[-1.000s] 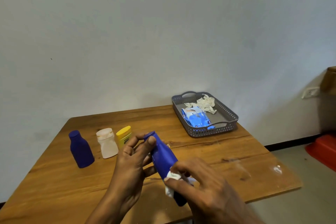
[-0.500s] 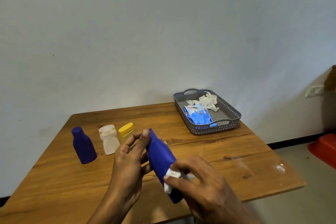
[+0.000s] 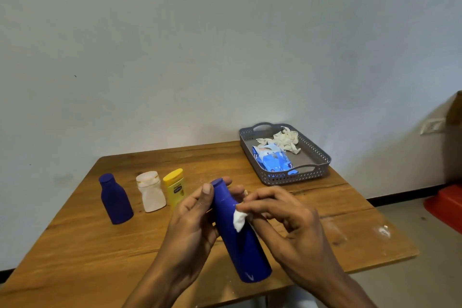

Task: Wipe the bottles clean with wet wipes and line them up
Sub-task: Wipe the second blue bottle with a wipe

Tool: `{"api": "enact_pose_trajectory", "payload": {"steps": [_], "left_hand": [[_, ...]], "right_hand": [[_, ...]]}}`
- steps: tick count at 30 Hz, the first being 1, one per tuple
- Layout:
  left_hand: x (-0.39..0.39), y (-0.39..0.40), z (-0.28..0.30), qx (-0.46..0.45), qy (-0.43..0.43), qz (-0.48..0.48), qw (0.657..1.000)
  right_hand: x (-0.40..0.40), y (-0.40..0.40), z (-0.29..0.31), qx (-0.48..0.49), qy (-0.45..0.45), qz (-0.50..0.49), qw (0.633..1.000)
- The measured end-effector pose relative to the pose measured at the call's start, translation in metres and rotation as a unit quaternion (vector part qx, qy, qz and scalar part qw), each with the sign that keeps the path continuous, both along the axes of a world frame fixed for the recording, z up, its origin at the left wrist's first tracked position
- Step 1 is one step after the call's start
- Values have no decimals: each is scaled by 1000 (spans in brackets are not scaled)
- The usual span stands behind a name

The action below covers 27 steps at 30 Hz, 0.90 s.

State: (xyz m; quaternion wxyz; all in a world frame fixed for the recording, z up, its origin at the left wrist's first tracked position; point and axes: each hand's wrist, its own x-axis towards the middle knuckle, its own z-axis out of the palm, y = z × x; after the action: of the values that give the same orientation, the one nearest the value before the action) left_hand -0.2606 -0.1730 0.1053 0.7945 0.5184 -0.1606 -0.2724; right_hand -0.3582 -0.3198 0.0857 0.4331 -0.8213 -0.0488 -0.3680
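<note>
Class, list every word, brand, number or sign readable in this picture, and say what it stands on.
None can be read.
Yellow bottle: dark label print, too blurred.
Blue wipes pack: white print, too small.
Held blue bottle: a small white mark near its base, not legible.

A single head-worn camera looks forward and down from behind and above the person's hands. The left hand (image 3: pixel 192 227) and right hand (image 3: pixel 295 230) sit close to the lens, low in the middle of the view. Beyond them the wooden table (image 3: pixel 75 252) stretches away toward a pale wall (image 3: pixel 225 45), which fills the upper half. To the right of the hands, floor (image 3: pixel 425 270) shows past the table's edge.
</note>
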Motion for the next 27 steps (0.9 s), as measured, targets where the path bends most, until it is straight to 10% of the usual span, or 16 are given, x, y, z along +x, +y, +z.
{"api": "enact_pose_trajectory", "payload": {"steps": [27], "left_hand": [[-15, -5, -4, -47, 44, 42, 997]], "right_hand": [[17, 26, 0, -17, -53, -26, 998]]}}
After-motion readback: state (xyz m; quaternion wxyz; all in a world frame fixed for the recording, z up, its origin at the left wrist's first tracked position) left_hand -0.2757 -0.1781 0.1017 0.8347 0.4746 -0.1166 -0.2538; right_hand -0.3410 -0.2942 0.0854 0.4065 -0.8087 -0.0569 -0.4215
